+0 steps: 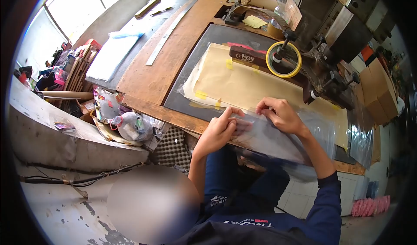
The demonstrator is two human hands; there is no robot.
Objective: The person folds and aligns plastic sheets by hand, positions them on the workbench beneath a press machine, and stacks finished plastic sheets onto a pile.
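Note:
Clear plastic film (pixel 273 138), possibly a bag, hangs between my hands over the front edge of the workbench. My left hand (pixel 220 131) pinches its left part with fingers curled. Further right, my right hand (pixel 283 115) closes thumb and fingers on the film's upper edge. Just beyond my hands lies a cream paper sheet (pixel 256 82) with yellow tape pieces on it, flat on the dark board (pixel 178 96). A dark bar with white lettering (pixel 247 54) rests across the paper's far side. Whether the plastic is one layer or several, I cannot tell.
A roll of yellow tape (pixel 299 62) hangs on the machine (pixel 325 67) at right. A steel ruler (pixel 171 32) and white sheets (pixel 112 56) lie to the left. A plastic bottle (pixel 284 1) stands at the back; a cardboard box (pixel 378 91) sits far right.

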